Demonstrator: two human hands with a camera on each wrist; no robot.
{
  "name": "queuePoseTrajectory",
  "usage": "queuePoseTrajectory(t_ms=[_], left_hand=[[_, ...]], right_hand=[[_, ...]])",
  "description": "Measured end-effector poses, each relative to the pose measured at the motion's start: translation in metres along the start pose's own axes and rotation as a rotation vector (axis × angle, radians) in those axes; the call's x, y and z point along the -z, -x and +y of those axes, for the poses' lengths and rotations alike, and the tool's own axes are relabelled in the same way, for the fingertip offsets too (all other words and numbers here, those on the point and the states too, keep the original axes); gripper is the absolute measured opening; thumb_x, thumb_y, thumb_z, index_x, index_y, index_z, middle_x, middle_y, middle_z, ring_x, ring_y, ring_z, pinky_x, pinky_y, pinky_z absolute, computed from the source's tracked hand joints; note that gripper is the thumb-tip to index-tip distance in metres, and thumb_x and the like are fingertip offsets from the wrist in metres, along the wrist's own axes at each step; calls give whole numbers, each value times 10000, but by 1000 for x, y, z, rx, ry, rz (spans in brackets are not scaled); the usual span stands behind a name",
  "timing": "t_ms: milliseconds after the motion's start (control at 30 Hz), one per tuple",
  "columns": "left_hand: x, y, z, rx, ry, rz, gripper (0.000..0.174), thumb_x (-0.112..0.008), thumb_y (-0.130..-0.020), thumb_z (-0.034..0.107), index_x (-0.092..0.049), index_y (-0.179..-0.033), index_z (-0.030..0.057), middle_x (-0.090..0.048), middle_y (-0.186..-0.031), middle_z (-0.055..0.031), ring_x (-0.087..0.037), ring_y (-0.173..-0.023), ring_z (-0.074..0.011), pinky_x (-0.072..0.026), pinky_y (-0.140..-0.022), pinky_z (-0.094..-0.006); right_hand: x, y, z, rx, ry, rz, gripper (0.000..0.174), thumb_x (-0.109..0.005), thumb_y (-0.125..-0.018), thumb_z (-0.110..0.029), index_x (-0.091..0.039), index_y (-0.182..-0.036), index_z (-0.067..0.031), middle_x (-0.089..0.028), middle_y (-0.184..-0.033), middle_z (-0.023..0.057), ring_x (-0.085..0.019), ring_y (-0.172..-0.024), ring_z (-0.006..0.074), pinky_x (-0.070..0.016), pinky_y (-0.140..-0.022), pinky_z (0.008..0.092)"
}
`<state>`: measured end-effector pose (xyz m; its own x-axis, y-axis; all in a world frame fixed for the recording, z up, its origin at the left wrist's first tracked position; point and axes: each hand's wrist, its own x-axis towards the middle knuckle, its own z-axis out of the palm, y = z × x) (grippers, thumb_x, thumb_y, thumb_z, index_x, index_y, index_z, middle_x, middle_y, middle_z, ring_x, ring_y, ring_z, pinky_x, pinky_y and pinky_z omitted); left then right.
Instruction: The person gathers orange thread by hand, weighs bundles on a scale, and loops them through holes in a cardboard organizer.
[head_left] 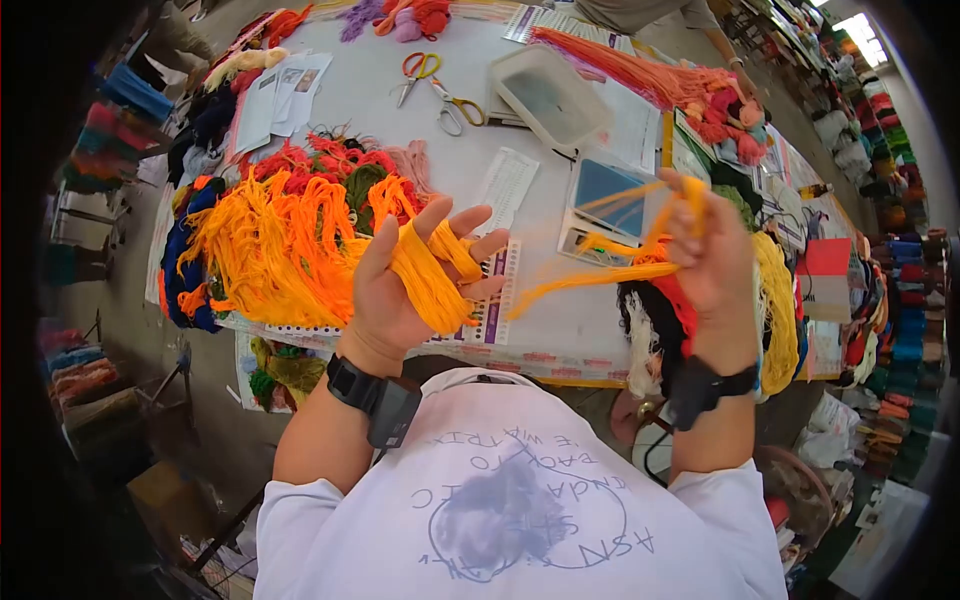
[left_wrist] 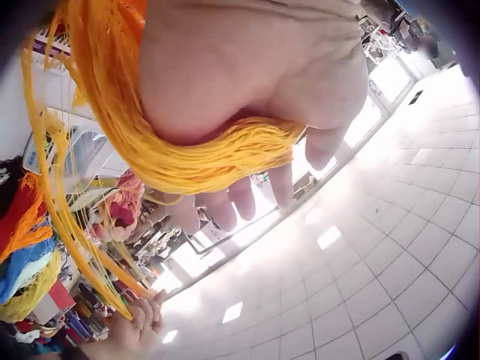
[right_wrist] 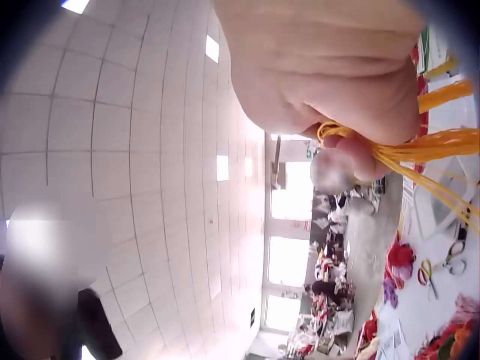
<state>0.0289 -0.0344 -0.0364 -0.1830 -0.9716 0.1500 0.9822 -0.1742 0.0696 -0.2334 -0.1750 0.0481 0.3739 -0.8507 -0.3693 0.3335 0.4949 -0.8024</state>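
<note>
My left hand (head_left: 378, 295) is held palm up over the table's near edge, fingers spread and mostly straight. A yellow-orange yarn skein (head_left: 428, 285) loops across its palm and fingers; in the left wrist view the thick yarn band (left_wrist: 217, 157) passes under the thumb side. To the right, my right hand (head_left: 715, 260) grips loose orange yarn strands (head_left: 640, 272) in curled fingers. In the right wrist view those yarn strands (right_wrist: 427, 146) come out of the fist. Several strands trail leftward from it toward the left hand.
A large heap of orange yarn (head_left: 270, 250) lies left of the left hand. Scissors (head_left: 460, 108), a translucent plastic box (head_left: 550, 95) and a blue-lidded case (head_left: 610, 195) are farther back. Yellow yarn hanks (head_left: 778, 310) hang at the right edge. Another person (head_left: 640, 15) stands across the table.
</note>
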Motion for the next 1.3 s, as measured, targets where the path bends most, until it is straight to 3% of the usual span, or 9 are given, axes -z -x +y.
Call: queuePoseTrajectory(t_ms=[333, 433, 600, 833, 900, 967, 1033, 1100, 1300], left_hand=[[-1, -5, -16, -89, -118, -159, 522, -349, -934, 513, -567, -1244, 153, -366, -1421, -118, -237, -1356, -372, -233, -1084, -514], [-14, -9, -13, -274, -134, -201, 535, -334, -946, 496, -572, -1229, 110, -421, -1381, -120, -378, -1269, -333, -297, -1046, -475], [-13, -9, 22, -304, -279, -46, 450, -340, -979, 407, -623, -1029, 61, -553, -837, -33, -493, -753, -178, -393, -897, -388], [-3, -3, 70, -340, -271, 44, 279, -384, -991, 265, -545, -838, 98, -343, -685, -1, -389, -637, -135, -409, -803, -352], [6, -3, 70, -346, -212, 40, 289, -392, -981, 329, -567, -1006, 100, -489, -770, -19, -497, -743, -162, -409, -880, -379], [-17, -7, 50, -342, -232, 153, 382, -394, -959, 410, -529, -1127, 95, -528, -941, -68, -517, -883, -198, -400, -920, -393], [-27, -12, 25, -329, -247, 271, 517, -396, -938, 491, -491, -1248, 90, -566, -1112, -117, -537, -1023, -233, -391, -960, -406], [-28, -20, 4, -160, -365, 56, 714, -379, -894, 598, -315, -1414, 114, -326, -1435, -162, -350, -1301, -273, -355, -1010, -416], [-28, -21, -14, 8, -797, 8, 848, -373, -851, 675, -337, -1399, 29, -174, -1510, -132, -239, -1365, -249, -330, -1019, -364]], right_hand=[[-106, 10, 81, -102, 507, -205, 209, -565, -903, -195, -603, -929, 8, -614, -706, 39, -549, -512, 64, -402, -426, 186], [-108, 21, 85, -173, 600, -293, 161, -608, -870, -162, -543, -879, -15, -610, -656, 43, -551, -487, 68, -404, -415, 200], [-65, 28, 78, -294, 760, -311, 177, -641, -845, -144, -550, -929, -18, -603, -671, 30, -529, -527, 52, -390, -435, 202], [72, 27, 53, -225, 1042, -166, 251, -684, -793, -110, -603, -1010, -14, -585, -802, -4, -527, -729, 59, -434, -653, 213], [104, 29, 60, -228, 1088, -125, 269, -681, -791, -106, -604, -1032, -13, -594, -825, 10, -543, -751, 71, -446, -682, 218], [126, 32, 77, 209, 1616, -92, 312, -674, -786, -100, -603, -1078, -14, -605, -857, 50, -574, -773, 118, -467, -737, 236], [89, 21, 87, 310, 1401, -68, 329, -673, -780, -95, -603, -1092, -21, -606, -871, 69, -585, -790, 142, -473, -762, 247], [35, 22, 89, 335, 1026, -65, 342, -672, -768, -80, -608, -1101, -38, -604, -870, 83, -596, -808, 176, -480, -781, 274], [-72, 24, 83, 573, 861, -398, 252, -670, -740, -60, -650, -991, -74, -540, -870, 47, -528, -815, 138, -435, -711, 264]])
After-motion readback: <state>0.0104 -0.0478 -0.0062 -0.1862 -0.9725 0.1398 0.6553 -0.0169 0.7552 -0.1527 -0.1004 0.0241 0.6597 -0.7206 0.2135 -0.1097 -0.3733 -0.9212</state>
